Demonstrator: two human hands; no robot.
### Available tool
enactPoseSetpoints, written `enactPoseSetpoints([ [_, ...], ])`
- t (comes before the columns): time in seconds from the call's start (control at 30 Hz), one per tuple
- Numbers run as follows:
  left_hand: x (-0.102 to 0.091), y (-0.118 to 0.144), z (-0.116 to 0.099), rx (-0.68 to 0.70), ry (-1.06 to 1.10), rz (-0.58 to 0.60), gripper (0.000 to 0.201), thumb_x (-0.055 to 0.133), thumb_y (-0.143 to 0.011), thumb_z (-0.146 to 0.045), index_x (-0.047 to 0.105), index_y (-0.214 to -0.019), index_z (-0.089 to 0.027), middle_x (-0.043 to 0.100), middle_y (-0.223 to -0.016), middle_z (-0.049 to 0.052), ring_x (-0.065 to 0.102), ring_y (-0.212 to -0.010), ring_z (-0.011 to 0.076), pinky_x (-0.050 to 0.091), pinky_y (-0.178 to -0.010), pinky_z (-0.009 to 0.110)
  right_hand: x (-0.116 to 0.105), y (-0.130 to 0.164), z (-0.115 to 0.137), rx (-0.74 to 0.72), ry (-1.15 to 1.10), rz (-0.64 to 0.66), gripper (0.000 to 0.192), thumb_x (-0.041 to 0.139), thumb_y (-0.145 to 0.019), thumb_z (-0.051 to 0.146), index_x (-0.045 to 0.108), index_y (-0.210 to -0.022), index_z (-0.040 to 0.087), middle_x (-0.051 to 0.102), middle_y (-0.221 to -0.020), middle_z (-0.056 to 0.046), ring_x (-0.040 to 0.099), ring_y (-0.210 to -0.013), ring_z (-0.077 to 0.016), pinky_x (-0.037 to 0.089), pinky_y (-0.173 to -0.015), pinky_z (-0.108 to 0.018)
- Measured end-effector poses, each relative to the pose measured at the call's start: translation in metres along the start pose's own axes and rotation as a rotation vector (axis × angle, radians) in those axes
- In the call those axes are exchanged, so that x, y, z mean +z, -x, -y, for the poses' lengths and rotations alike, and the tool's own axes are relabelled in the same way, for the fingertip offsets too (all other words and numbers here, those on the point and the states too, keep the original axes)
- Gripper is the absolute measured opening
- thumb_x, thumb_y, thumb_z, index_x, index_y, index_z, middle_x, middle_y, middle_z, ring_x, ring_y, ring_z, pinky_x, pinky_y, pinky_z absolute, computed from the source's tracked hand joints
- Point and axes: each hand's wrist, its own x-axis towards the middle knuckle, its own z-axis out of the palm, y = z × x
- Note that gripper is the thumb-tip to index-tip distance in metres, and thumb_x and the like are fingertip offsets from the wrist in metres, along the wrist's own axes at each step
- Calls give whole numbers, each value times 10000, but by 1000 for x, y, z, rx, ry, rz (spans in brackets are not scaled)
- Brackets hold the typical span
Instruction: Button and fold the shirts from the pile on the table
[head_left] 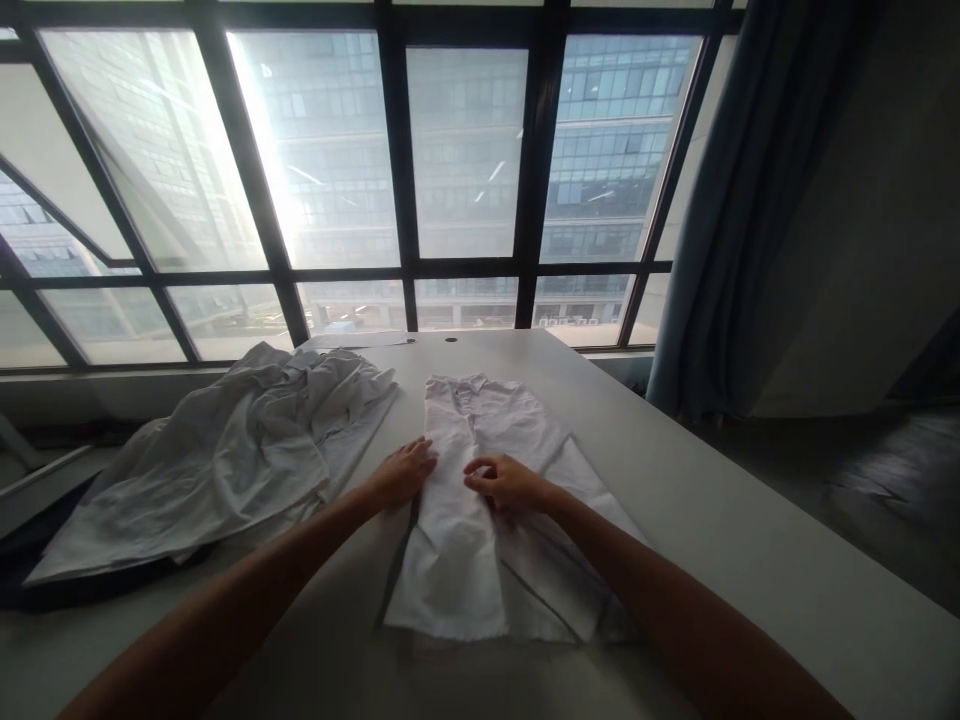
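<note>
A white shirt [459, 580] lies partly folded on the table in front of me, its collar at the far end and its hem toward me. My left hand [405, 472] rests at the shirt's left edge, fingers stretched out over the cloth. Near the middle of the shirt, my right hand [510, 483] has its fingers curled, thumb and forefinger close together on the fabric. What lies under the right palm is hidden. Folded layers of cloth spread to the right beneath my right forearm.
A heap of white garments [247, 450] lies on the table's left side, over something dark. The white table [712, 530] runs toward large framed windows [465, 160]. A blue curtain [739, 220] hangs at the right. A small dark round spot [451, 340] marks the table's far end.
</note>
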Motion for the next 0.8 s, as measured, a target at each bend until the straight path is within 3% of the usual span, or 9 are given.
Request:
enactPoseSetpoints([
  [0.07,-9,36,-12,-14,38,-6,526,355,-991,-423,466,-1424,-147,472,-1490,143,422,-1390,245,322,-1149,347,2,-3,0,-46,249,-221,248,642,-870,342,724,-1038,179,693,-760,-34,644,-690,-161,485,-682,-263],
  [0.13,-20,72,-24,-20,73,19,528,418,-954,-512,540,-1356,-193,585,-1356,135,526,-1276,271,399,-1070,359,3,-10,-1,-126,408,-345,245,628,-873,326,732,-1057,201,726,-907,-62,669,-860,-191,487,-802,-280],
  [0.2,-30,105,-36,-19,137,56,531,466,-911,-584,579,-1298,-239,645,-1212,118,602,-1134,263,454,-967,345,2,-23,-1,-230,475,-357,287,595,-893,305,716,-1136,210,713,-1108,-75,645,-1039,-203,467,-923,-292],
  [0.3,-43,139,-49,-63,265,203,666,656,-774,-597,512,-1339,-275,669,-988,52,639,-891,223,480,-797,310,0,-53,-1,-292,591,-286,360,552,-921,293,671,-1252,215,610,-1362,-79,521,-1279,-222,380,-1082,-344],
  [0.43,-54,157,-57,-116,296,311,796,841,-579,-437,506,-1285,-285,625,-864,-12,581,-823,202,439,-737,280,-3,-95,-4,-120,720,-188,450,452,-972,367,568,-1388,237,431,-1537,-80,335,-1436,-257,271,-1160,-455],
  [0.53,-59,160,-59,-137,309,317,494,753,-671,-344,593,-1130,-256,603,-810,-23,554,-795,180,416,-719,257,-6,-116,-10,1,713,-133,499,407,-983,414,508,-1443,250,362,-1577,-88,294,-1456,-280,229,-1169,-500],
  [0.63,-61,163,-62,-135,326,237,173,591,-800,-307,646,-922,-199,601,-780,-8,544,-771,162,402,-712,245,-10,-127,-18,90,660,-95,548,349,-993,455,402,-1511,285,281,-1617,-50,254,-1475,-260,184,-1184,-483],
  [0.7,-59,166,-66,-153,343,204,188,535,-847,-325,642,-829,-171,612,-767,7,549,-755,157,403,-698,239,-12,-131,-22,105,651,-95,557,318,-999,460,367,-1527,292,252,-1628,-32,218,-1488,-246,155,-1191,-476],
  [0.8,-53,171,-72,-193,396,251,241,491,-882,-325,654,-817,-160,627,-745,12,566,-697,143,408,-654,223,-13,-133,-27,99,662,-99,558,295,-1003,474,365,-1527,295,255,-1627,-30,205,-1492,-240,148,-1186,-486],
])
